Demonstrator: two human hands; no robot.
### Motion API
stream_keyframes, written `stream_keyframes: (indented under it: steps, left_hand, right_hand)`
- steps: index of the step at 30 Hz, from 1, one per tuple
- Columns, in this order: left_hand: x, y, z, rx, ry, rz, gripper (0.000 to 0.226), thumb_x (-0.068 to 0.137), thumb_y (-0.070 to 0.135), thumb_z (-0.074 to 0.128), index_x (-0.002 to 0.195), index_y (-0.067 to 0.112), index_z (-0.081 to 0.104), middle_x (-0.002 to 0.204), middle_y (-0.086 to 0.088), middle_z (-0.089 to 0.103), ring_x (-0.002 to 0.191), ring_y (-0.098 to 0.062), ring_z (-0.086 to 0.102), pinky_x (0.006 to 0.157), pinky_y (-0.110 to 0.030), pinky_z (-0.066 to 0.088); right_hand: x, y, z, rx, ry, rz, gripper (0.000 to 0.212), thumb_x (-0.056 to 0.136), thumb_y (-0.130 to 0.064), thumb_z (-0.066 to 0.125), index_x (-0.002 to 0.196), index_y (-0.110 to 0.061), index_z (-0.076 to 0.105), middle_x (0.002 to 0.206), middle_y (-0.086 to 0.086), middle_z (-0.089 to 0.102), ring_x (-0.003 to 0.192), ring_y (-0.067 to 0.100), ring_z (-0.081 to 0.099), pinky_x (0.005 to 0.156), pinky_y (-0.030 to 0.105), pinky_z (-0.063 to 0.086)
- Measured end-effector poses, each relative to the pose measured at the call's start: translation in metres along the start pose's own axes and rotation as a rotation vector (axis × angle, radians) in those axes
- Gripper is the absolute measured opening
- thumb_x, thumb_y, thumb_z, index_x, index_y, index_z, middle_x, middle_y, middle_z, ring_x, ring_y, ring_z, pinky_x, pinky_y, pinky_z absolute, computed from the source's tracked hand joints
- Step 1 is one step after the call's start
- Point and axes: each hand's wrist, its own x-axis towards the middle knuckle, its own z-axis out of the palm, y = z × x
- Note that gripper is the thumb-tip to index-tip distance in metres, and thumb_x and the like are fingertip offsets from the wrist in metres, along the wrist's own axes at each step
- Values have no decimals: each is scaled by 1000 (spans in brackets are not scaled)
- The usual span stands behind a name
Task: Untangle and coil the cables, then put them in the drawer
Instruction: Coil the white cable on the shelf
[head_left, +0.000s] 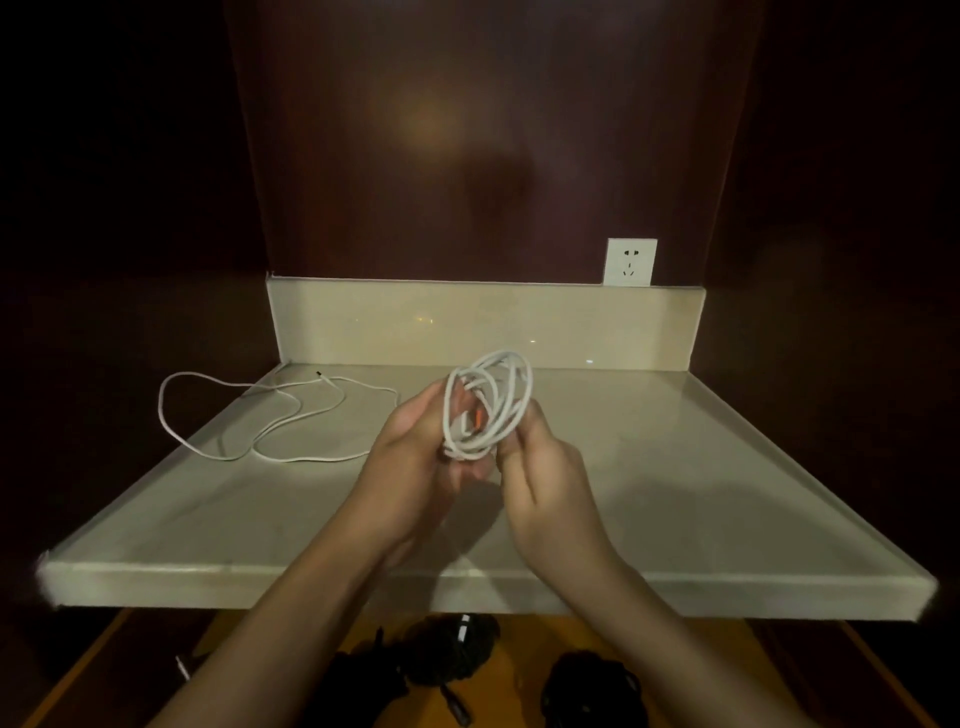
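Observation:
A white cable coil (511, 387) with an orange plug inside it is held above the counter middle. My left hand (415, 457) grips the coil's left and lower side. My right hand (540, 467) pinches its lower right loops. A second white cable (291, 410) lies loose and uncoiled on the beige counter (701, 467) at the left, one loop hanging over the left edge. Below the counter front, an open wooden drawer (130, 654) holds coiled black cables (447, 654).
A white wall socket (629, 262) sits above the low beige backsplash (415, 322) at the back right. Dark wood panels enclose the counter on the left, right and behind. Another black cable bundle (592, 686) lies in the drawer at the right.

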Motion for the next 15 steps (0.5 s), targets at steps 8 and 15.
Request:
stream_keyframes:
  steps: [8,15]
  left_hand:
    - [14,-7,-5,504,266,266,37,108,26,39,84,3,53,58,-3,54,51,-11,48,53,-25,43]
    - [27,-18,-30,1206,321,619,29,104,28,33,82,14,45,70,6,42,61,-10,37,60,-29,25]
  right_hand:
    - [-24,-12,2,-165,-86,1,30,99,-39,32,102,-18,53,76,9,64,67,28,58,67,49,46]
    - [-26,-22,-22,-263,-279,-40,33,97,-43,40,88,-17,58,64,0,57,67,24,57,65,45,44]
